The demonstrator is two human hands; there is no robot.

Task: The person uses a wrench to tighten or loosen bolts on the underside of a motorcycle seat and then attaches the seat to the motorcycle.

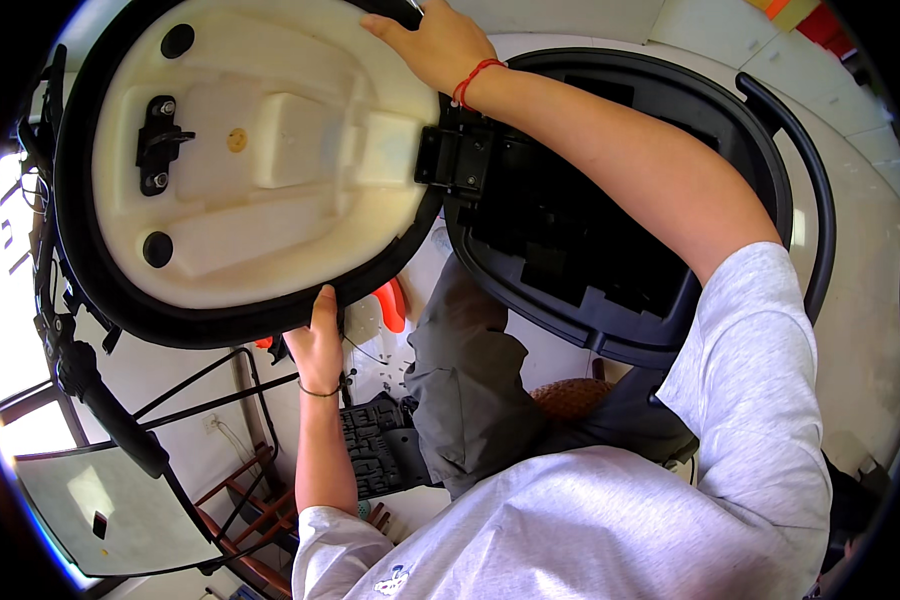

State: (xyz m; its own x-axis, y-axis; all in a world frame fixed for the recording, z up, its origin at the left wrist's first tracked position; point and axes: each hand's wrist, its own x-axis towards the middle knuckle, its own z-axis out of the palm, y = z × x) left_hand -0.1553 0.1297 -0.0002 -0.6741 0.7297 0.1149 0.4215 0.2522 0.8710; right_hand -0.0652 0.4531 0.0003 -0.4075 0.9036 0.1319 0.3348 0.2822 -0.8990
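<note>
Upturned seat held between two hands, its cream underside facing the viewer.
The seat [310, 220] lies above the left hand [315, 350] and to the left of the right hand [440, 48], joined by a black hinge [455, 160] to the open black compartment [560, 215]. The left hand is closed on the lower black rim, thumb lapped over its edge, remaining fingers hidden behind. The right hand is at the seat's upper right edge, thumb extended over the cream surface; its fingers are partly out of view and its grip cannot be determined. A slim shiny item, identity unclear, shows beside it. The right forearm crosses above the compartment.
</note>
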